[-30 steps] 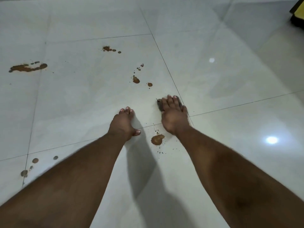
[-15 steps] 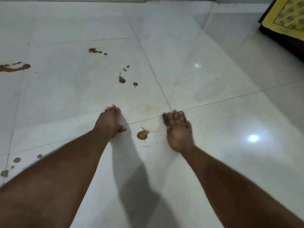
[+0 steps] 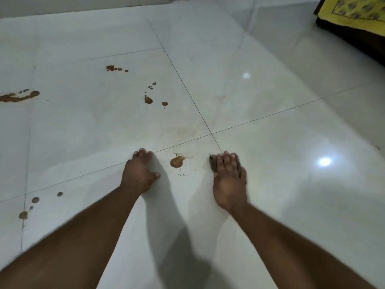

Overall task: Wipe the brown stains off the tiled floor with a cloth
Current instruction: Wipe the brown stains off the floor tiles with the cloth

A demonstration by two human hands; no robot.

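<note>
right fingers: your right hand (image 3: 229, 180) lies flat, fingers (image 3: 227, 163) straight and close together, pressing down on the cloth (image 3: 213, 164); nothing is curled round it.
cloth: dark and small, it sits under your right fingers on the floor, just beyond the tile joint crossing; only its left edge and a bit past the fingertips show.
how the cloth handles: you can judge it soft, limp and light, likely damp; it will bunch or slide out if you press with the fingertips alone, so keep the whole palm and fingers over its middle.
left fingers: your left hand (image 3: 139, 174) rests on the floor as a prop, fingers (image 3: 143, 153) bent at the knuckles with the tips on the tile, thumb out to the side; it holds nothing.
nearest stain: a brown blotch (image 3: 177, 161) with small specks below it lies between your two hands, near the cloth but not touching it.
smear: a faint tan haze (image 3: 183, 131) sits just beyond the blotch.
farther stains: drops (image 3: 148, 100) and a cluster (image 3: 113, 68) lie ahead, a long streak (image 3: 18, 97) far left, round spots (image 3: 35, 199) near your left forearm.
floor: glossy pale tiles (image 3: 270, 84), likely slippery where wet.
edge of view: a yellow patterned fabric (image 3: 354, 9) at the upper right, well apart.
</note>
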